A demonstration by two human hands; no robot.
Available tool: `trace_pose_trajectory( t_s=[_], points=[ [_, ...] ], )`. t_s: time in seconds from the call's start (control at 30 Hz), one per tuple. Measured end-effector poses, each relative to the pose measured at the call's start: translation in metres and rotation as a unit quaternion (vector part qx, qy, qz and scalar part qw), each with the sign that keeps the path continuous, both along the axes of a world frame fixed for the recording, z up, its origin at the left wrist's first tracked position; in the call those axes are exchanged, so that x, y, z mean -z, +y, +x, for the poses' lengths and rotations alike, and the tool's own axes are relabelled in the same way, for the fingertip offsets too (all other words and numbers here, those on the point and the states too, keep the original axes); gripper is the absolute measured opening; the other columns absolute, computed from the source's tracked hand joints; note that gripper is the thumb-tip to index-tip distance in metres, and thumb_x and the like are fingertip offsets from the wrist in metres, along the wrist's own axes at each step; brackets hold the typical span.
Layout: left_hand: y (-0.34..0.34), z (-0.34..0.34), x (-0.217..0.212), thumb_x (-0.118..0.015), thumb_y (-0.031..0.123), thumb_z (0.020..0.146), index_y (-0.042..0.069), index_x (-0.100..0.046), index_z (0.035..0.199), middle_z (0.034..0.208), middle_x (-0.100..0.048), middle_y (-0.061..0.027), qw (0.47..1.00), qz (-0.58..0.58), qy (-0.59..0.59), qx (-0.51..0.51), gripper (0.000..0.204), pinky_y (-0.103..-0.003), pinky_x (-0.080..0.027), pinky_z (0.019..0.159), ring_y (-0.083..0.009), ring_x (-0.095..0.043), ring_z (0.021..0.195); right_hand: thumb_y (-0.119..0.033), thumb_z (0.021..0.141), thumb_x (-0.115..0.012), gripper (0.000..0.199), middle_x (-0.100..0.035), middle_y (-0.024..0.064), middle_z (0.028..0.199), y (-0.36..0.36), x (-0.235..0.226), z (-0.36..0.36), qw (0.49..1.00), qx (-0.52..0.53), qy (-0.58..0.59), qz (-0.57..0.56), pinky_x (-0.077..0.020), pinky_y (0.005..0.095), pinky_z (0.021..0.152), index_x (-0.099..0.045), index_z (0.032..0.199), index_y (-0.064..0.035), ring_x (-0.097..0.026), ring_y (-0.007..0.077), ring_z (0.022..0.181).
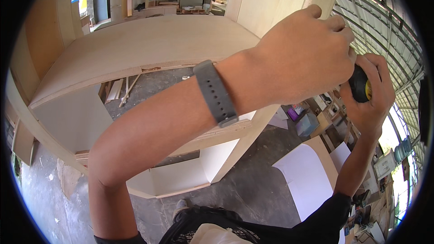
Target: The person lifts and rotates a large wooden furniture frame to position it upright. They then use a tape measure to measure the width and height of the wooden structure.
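Note:
My left hand [312, 56] reaches across to the upper right, back of the hand up and fingers curled. Whatever those fingers hold, if anything, is hidden. A dark watch strap [216, 94] circles that wrist. Close beside it, my right hand [379, 88] is wrapped around a black tape measure [358, 86] with a yellow label. Both hands are near the tall pale wood panel [271, 2] at the right side of a large unfinished cabinet. Its wide, curved-front wooden top [153, 38] spreads beyond my left forearm.
Below the top are a lower white compartment [181, 178] and a pale side panel [72, 117]. A white sheet [307, 178] lies on the right, with cluttered boxes [308, 124] beyond. Wood strips [126, 91] lie on the grey floor [257, 162]. More wooden panels [118, 0] stand far back.

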State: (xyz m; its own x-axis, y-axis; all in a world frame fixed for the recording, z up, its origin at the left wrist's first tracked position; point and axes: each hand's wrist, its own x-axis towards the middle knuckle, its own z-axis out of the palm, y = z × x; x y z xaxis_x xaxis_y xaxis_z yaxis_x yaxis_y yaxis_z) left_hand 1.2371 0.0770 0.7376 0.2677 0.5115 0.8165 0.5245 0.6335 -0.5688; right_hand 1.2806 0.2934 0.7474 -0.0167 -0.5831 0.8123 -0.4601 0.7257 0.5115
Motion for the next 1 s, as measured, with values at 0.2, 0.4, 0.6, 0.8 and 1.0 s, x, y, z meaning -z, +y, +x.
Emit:
trace_pose_trajectory(
  t_s=[0.2, 0.4, 0.6, 0.8, 1.0],
  points=[
    [-0.005, -0.012, -0.016, -0.074, 0.021, 0.077, 0.010, -0.074, 0.076, 0.079, -0.067, -0.0034, 0.993, -0.063, 0.075, -0.063, 0.010, -0.032, -0.053, 0.075, -0.0178, -0.068, 0.084, -0.009, 0.071, -0.080, 0.043, -0.064, 0.0092, 0.101, 0.016, 0.010, -0.009, 1.000, -0.006, -0.008, -0.021, -0.0539, 0.0344, 0.068, -0.067, 0.112, -0.0093, -0.066, 0.0267, 0.082],
    [-0.081, -0.023, -0.068, -0.065, 0.004, 0.075, 0.000, -0.066, 0.083, 0.089, -0.068, -0.0153, 0.966, -0.029, -0.037, -0.252, 0.009, -0.045, -0.053, 0.077, -0.0344, -0.066, 0.092, -0.017, 0.088, -0.074, 0.042, -0.063, 0.0135, 0.113, 0.158, 0.081, -0.013, 0.962, 0.107, -0.014, -0.250, -0.0500, 0.0396, 0.089, -0.061, 0.125, -0.0026, -0.063, 0.0278, 0.101],
    [-0.162, -0.009, -0.124, -0.066, 0.003, 0.078, 0.000, -0.072, 0.082, 0.077, -0.070, -0.0111, 0.936, 0.106, -0.069, -0.329, 0.007, -0.046, -0.054, 0.068, -0.0372, -0.067, 0.070, -0.012, 0.098, -0.063, 0.029, -0.065, 0.0138, 0.119, 0.263, 0.188, -0.010, 0.912, 0.132, 0.056, -0.384, -0.0505, 0.0369, 0.091, -0.061, 0.123, 0.0007, -0.063, 0.0247, 0.106],
    [-0.095, -0.081, -0.072, -0.073, 0.008, 0.082, 0.002, -0.073, 0.087, 0.083, -0.072, -0.0121, 0.859, 0.114, -0.464, -0.183, 0.008, -0.039, -0.055, 0.067, -0.0261, -0.070, 0.074, -0.015, 0.092, -0.071, 0.029, -0.070, 0.0085, 0.106, 0.228, 0.149, 0.015, 0.820, 0.022, 0.065, -0.568, -0.0530, 0.0310, 0.087, -0.067, 0.114, 0.0018, -0.066, 0.0191, 0.096],
    [-0.034, -0.110, -0.027, -0.074, 0.007, 0.088, -0.010, -0.068, 0.094, 0.076, -0.073, -0.0163, 0.825, 0.042, -0.564, 0.011, 0.019, -0.029, -0.057, 0.057, -0.0170, -0.073, 0.066, -0.017, 0.092, -0.072, 0.028, -0.069, 0.0055, 0.103, 0.112, 0.071, 0.005, 0.888, 0.025, 0.048, -0.456, -0.0529, 0.0281, 0.079, -0.067, 0.117, -0.0049, -0.064, 0.0139, 0.089]
  ],
)
